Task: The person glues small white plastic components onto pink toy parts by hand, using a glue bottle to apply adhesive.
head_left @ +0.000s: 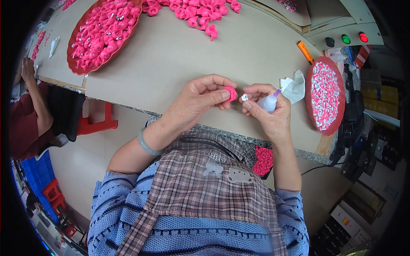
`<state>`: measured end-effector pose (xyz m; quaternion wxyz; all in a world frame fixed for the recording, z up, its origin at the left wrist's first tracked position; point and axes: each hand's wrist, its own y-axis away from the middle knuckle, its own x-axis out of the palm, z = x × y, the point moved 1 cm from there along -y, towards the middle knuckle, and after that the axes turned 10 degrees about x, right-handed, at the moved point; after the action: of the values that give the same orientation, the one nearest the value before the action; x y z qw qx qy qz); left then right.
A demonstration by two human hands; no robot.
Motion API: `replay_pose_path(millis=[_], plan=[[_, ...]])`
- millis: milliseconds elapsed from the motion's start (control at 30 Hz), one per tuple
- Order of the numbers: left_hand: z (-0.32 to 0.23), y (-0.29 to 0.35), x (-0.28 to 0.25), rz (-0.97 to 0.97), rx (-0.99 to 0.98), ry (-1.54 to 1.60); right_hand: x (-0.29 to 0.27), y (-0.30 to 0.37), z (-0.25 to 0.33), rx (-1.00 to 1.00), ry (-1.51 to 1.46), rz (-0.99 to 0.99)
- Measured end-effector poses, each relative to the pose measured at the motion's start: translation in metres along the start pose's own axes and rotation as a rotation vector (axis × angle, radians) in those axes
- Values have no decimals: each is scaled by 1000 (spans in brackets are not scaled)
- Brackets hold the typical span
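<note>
Over the near edge of the table, my left hand [204, 96] pinches a small, rounded pink piece [231, 94] between thumb and fingers. Just to its right, my right hand [273, 109] holds a small white piece [244, 97] at its fingertips. That same hand also grips a translucent squeeze bottle [268, 103] with a purple tip [277, 92], tucked against the palm. A narrow gap separates the pink piece from the white one. What the pieces are exactly is too small to tell.
A red scalloped tray [69, 59] of pink pieces stands far left, beside a loose pink heap [200, 13]. At right lie a red oval tray [310, 100] of pink-and-white bits, crumpled tissue [294, 88] and an orange marker [305, 52]. Another person's arm [40, 104] shows at left.
</note>
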<state>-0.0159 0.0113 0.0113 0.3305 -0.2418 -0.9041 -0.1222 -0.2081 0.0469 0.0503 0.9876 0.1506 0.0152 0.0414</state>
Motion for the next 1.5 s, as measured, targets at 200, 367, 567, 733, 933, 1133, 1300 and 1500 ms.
replay_pose_path(millis=[200, 367, 567, 733, 933, 1133, 1300, 1500], plan=[[0, -1, 1, 8, -8, -45, 3, 0, 4, -68, 141, -46], [0, -1, 0, 9, -17, -50, 4, -2, 12, -298, 424, -91], [1, -2, -1, 27, -28, -51, 9, -4, 13, -402, 507, -84], [0, -2, 0, 24, -32, -62, 9, -5, 9, -469, 545, -116], [1, -3, 1, 16, -43, -96, 10, -7, -2, -577, 562, -151], [4, -3, -1, 23, -28, -122, 12, -10, -10, -661, 521, -172], [1, -4, 1, 9, -16, -99, 11, -2, -3, -450, 391, -122], [0, -2, 3, 22, -26, -176, 8, -3, -2, -610, 564, -184]])
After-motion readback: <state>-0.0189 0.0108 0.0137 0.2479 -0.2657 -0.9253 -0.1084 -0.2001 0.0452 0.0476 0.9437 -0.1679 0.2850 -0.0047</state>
